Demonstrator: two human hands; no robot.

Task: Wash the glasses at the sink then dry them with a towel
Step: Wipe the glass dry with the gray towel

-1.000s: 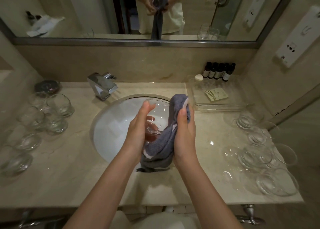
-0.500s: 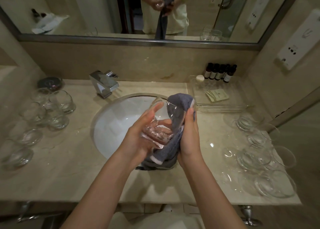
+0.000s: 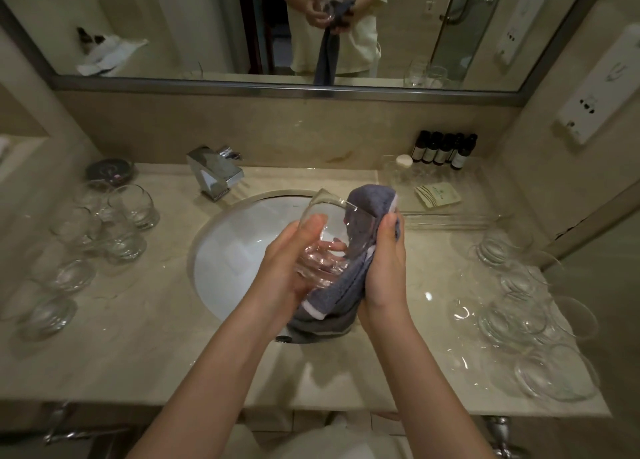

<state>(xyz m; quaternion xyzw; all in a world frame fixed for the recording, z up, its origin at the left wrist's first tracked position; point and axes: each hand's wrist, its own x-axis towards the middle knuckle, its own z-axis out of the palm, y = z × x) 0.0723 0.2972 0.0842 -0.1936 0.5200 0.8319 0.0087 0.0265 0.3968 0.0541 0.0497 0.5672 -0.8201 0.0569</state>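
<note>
Head view: drying one glass over the sink.
Left hand [image 3: 291, 271] grips the glass [image 3: 325, 240]; right hand [image 3: 382, 268] clutches the towel [image 3: 363, 223] against it. Many glasses along both surface edges probably await finishing.

The sink [image 3: 235, 261] is sitting in the middle of the counter [image 3: 145, 347], with the faucet [image 3: 214, 174] standing behind it, toward its left. A group of glasses [image 3: 131, 207] is standing on the counter to the left of the sink, and another group of glasses [image 3: 526, 323] is lying to its right. Behind the right group, a tray [image 3: 450, 212] is resting on the counter, with a row of bottles [image 3: 443, 150] standing at its back against the wall. Over the sink, the left hand [image 3: 294, 268] is holding a glass [image 3: 325, 236], and the right hand [image 3: 384, 268] is pressing a towel [image 3: 360, 230] against its right side. The mirror [image 3: 194, 25] is hanging behind the counter.
</note>
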